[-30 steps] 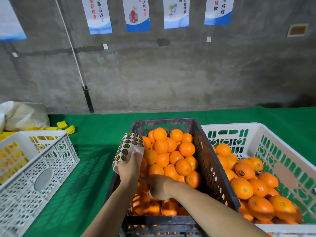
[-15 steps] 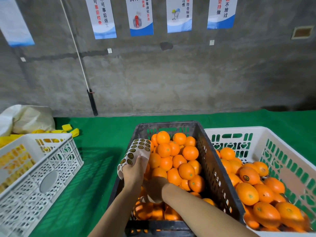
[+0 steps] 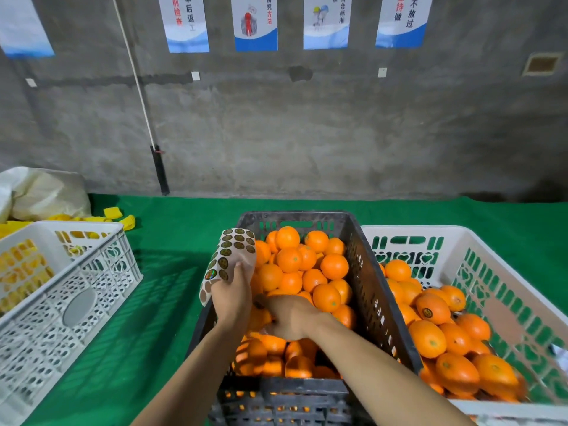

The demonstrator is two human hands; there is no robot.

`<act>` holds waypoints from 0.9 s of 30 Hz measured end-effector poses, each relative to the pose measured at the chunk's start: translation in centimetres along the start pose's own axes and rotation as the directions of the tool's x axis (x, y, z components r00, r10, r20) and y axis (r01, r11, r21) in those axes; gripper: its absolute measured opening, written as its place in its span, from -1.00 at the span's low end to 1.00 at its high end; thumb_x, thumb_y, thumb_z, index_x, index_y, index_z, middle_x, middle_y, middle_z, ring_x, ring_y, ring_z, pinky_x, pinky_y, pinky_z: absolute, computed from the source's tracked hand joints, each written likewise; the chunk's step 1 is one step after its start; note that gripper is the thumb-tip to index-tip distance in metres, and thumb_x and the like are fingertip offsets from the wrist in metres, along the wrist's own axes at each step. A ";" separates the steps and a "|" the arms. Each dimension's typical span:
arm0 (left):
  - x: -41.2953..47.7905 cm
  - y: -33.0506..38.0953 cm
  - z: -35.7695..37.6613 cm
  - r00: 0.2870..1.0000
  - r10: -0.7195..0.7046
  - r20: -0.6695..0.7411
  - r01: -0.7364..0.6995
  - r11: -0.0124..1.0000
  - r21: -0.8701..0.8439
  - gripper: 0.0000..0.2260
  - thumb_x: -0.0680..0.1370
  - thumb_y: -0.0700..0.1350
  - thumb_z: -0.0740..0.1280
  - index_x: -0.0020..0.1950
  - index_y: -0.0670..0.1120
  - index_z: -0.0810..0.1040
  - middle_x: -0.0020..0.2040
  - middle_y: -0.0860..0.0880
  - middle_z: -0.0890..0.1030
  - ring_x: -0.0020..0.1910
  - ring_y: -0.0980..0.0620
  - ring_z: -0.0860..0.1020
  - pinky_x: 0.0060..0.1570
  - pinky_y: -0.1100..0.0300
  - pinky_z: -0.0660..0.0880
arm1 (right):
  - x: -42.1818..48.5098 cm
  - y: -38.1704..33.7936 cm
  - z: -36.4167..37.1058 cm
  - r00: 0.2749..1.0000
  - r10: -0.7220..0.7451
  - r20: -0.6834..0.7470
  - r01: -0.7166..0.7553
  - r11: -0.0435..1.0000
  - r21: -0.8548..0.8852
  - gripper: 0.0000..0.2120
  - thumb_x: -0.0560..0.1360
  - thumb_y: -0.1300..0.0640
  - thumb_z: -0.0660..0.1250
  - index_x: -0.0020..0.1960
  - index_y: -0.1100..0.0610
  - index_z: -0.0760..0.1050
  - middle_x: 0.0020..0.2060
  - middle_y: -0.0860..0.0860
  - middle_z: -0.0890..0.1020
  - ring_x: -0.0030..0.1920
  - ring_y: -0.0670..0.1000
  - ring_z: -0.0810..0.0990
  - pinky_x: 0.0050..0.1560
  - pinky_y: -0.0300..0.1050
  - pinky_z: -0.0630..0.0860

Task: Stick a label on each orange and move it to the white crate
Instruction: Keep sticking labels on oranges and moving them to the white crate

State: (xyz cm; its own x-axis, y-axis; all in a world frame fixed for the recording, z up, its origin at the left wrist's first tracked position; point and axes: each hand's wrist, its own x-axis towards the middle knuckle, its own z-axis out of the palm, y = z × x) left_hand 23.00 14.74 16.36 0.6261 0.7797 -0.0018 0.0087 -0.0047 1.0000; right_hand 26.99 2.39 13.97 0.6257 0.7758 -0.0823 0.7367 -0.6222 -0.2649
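Both bare forearms reach in from the near edge and converge, the hands just beside each other. The left hand (image 3: 232, 295) is raised, back towards the camera, fingers pinching a label sheet (image 3: 229, 256). The right hand (image 3: 290, 316) lies palm down, fingers curled round an orange (image 3: 259, 318).

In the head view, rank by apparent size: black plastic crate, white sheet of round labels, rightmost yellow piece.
1. black plastic crate
2. white sheet of round labels
3. rightmost yellow piece
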 end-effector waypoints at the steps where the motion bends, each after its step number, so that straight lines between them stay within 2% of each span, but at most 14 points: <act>1: 0.2 -0.1 0.0 1.000 -0.006 -0.017 0.006 1.000 -0.012 -0.61 0.60 -0.02 0.31 0.30 -0.25 0.56 0.23 -0.18 0.62 0.25 -0.17 0.54 0.18 0.11 0.42 | -0.2 0.3 -0.5 0.999 -0.012 -0.044 0.013 1.000 0.026 -0.35 0.53 -0.08 0.35 0.54 -0.04 0.19 0.39 0.08 0.47 0.32 0.20 0.47 0.13 0.04 0.51; 4: 0.3 0.0 -0.1 0.998 -0.033 -0.046 0.030 0.998 -0.053 -0.61 0.60 0.04 0.30 0.21 -0.26 0.60 0.06 -0.15 0.67 0.06 -0.12 0.61 0.02 0.07 0.54 | -0.5 1.3 -1.6 0.969 0.056 -0.240 -0.036 0.996 0.086 -0.28 0.53 -0.18 0.29 0.55 -0.21 -0.04 0.33 0.10 0.48 0.10 0.21 0.57 -0.09 0.04 0.53; 5: 0.3 0.0 -0.1 0.998 -0.040 -0.043 0.037 0.996 -0.076 -0.62 0.60 0.04 0.31 0.20 -0.25 0.60 0.05 -0.13 0.67 0.05 -0.11 0.61 0.03 0.03 0.56 | -0.7 1.6 -1.8 0.938 0.114 -0.328 -0.071 0.988 0.139 -0.27 0.53 -0.23 0.25 0.53 -0.27 -0.12 0.31 0.10 0.48 0.01 0.19 0.59 -0.18 0.01 0.51; 7: 0.2 -0.1 0.0 0.999 -0.032 -0.022 0.030 0.995 -0.095 -0.71 0.59 0.00 0.32 0.13 -0.21 0.62 0.01 -0.05 0.66 0.06 -0.09 0.60 0.06 0.04 0.52 | -1.3 2.4 -2.1 0.826 0.266 -0.497 -0.117 0.943 0.310 -0.29 0.54 -0.31 0.17 0.51 -0.30 -0.20 0.34 0.06 0.47 0.01 0.13 0.61 -0.22 -0.04 0.50; 9: 0.0 -0.2 0.1 0.999 -0.020 0.028 0.022 0.997 -0.077 -0.80 0.60 -0.04 0.33 0.10 -0.13 0.63 -0.06 0.02 0.63 0.01 -0.04 0.57 0.04 0.10 0.47 | -1.8 3.0 -2.3 0.667 0.447 -0.596 -0.099 0.846 0.524 -0.28 0.54 -0.34 0.16 0.52 -0.26 -0.19 0.35 0.05 0.49 0.16 0.12 0.59 -0.02 -0.04 0.54; 11: 0.0 -0.4 0.1 0.993 -0.017 0.118 0.021 0.999 -0.033 -0.82 0.60 -0.06 0.34 -0.04 -0.15 0.65 -0.12 -0.05 0.65 -0.08 -0.03 0.58 0.00 0.06 0.51 | -1.9 3.4 -2.8 0.495 0.619 -0.610 0.008 0.699 0.715 -0.28 0.54 -0.32 0.17 0.53 -0.25 -0.17 0.31 0.09 0.52 0.19 0.15 0.58 0.11 0.05 0.55; 13: -0.2 -0.7 0.0 0.977 0.023 0.213 -0.028 0.999 0.021 -0.76 0.60 -0.10 0.33 -0.25 -0.12 0.58 -0.25 -0.04 0.63 -0.19 -0.02 0.56 -0.13 0.07 0.48 | -1.9 3.7 -3.7 0.326 0.769 -0.549 0.168 0.525 0.835 -0.31 0.56 -0.27 0.19 0.52 -0.25 -0.16 0.26 0.15 0.55 0.11 0.19 0.62 0.09 0.16 0.58; 15: -0.7 -0.8 -0.1 0.946 0.096 0.311 -0.121 0.991 0.063 -0.79 0.60 -0.13 0.32 -0.25 -0.03 0.53 -0.25 0.01 0.59 -0.22 0.02 0.53 -0.17 0.11 0.45 | -2.0 4.2 -4.5 0.180 0.872 -0.455 0.364 0.371 0.854 -0.35 0.60 -0.19 0.19 0.53 -0.22 -0.12 0.14 0.17 0.57 -0.13 0.14 0.66 -0.13 0.12 0.63; 17: -1.1 -0.6 -0.1 0.916 0.144 0.374 -0.194 0.976 0.100 -0.83 0.59 -0.14 0.31 -0.20 -0.01 0.55 -0.26 0.05 0.58 -0.27 0.07 0.52 -0.21 0.17 0.45 | -2.3 5.1 -5.1 0.082 0.945 -0.318 0.555 0.222 0.802 -0.38 0.63 -0.14 0.18 0.54 -0.15 -0.10 0.07 0.18 0.57 -0.28 0.10 0.63 -0.31 -0.02 0.58; 19: -1.3 -0.4 -0.1 0.899 0.172 0.403 -0.232 0.967 0.104 -0.83 0.58 -0.15 0.29 -0.20 0.03 0.53 -0.27 0.12 0.60 -0.27 0.17 0.53 -0.23 0.26 0.47 | -2.8 6.2 -5.5 0.031 0.990 -0.136 0.680 0.079 0.729 -0.36 0.64 -0.16 0.14 0.56 -0.06 -0.13 0.06 0.20 0.57 -0.27 0.09 0.65 -0.31 -0.06 0.58; 20: -1.2 -0.3 0.0 0.894 0.174 0.413 -0.239 0.965 0.111 -0.84 0.58 -0.16 0.29 -0.18 0.03 0.51 -0.26 0.11 0.59 -0.24 0.14 0.54 -0.21 0.24 0.48 | -3.0 6.6 -5.6 0.019 0.999 -0.045 0.720 0.018 0.694 -0.35 0.64 -0.16 0.12 0.56 -0.01 -0.14 0.07 0.21 0.58 -0.26 0.10 0.66 -0.29 -0.06 0.59; 22: -1.2 -0.3 -0.1 0.885 0.166 0.434 -0.243 0.961 0.128 -0.88 0.58 -0.16 0.28 -0.15 -0.02 0.50 -0.25 -0.05 0.59 -0.20 0.02 0.54 -0.19 0.10 0.51 | -3.3 7.3 -5.8 0.005 0.995 0.096 0.772 -0.065 0.632 -0.38 0.64 -0.17 0.11 0.55 0.05 -0.07 0.11 0.18 0.59 -0.22 0.10 0.69 -0.24 -0.04 0.61; 24: -1.2 -0.4 -0.1 0.874 0.172 0.455 -0.257 0.957 0.133 -0.84 0.58 -0.17 0.27 -0.21 -0.06 0.52 -0.26 -0.09 0.61 -0.22 0.02 0.55 -0.18 0.08 0.52 | -3.4 7.5 -5.9 -0.001 0.991 0.137 0.793 -0.083 0.604 -0.42 0.62 -0.18 0.14 0.50 0.07 0.05 0.17 0.14 0.57 -0.16 0.10 0.70 -0.22 -0.03 0.60; 27: -1.1 -0.5 0.0 0.864 0.153 0.480 -0.250 0.957 0.145 -0.77 0.56 -0.23 0.22 -0.30 -0.05 0.41 -0.36 0.00 0.50 -0.33 0.06 0.44 -0.28 0.12 0.41 | -3.0 6.9 -5.6 0.018 0.999 0.042 0.708 -0.043 0.705 -0.47 0.60 -0.20 0.15 0.46 0.02 0.16 0.13 0.05 0.50 -0.15 0.08 0.64 -0.31 -0.06 0.53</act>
State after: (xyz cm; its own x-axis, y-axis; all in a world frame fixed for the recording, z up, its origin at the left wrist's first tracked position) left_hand 22.32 13.84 15.86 0.9163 0.3725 0.1468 -0.0351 -0.2905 0.9562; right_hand 31.63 -4.80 17.77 0.7363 -0.6032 -0.3068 0.2310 0.6501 -0.7239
